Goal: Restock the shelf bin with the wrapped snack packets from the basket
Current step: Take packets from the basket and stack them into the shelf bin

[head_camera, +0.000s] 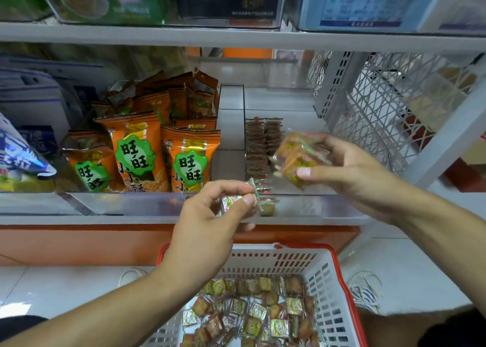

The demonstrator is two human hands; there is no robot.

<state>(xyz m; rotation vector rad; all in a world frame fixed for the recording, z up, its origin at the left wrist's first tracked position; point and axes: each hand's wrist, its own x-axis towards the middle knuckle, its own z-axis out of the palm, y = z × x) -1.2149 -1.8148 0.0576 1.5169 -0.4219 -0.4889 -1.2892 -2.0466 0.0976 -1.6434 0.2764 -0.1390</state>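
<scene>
Mid-restock: right hand [349, 168] grips a stack of packets [299, 154], left hand [210, 215] pinches one packet [236, 200], both due next for lowering into the bin [289, 207] beside the row [259, 146]

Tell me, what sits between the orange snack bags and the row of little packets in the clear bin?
In the head view, only a bare strip of white shelf separates the orange bags from the bin's packet row.

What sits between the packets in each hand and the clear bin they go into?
Nothing visible. The right hand holds its packets above the open bin, beside the stacked rows. The left hand pinches one packet at the bin's front wall.
</scene>
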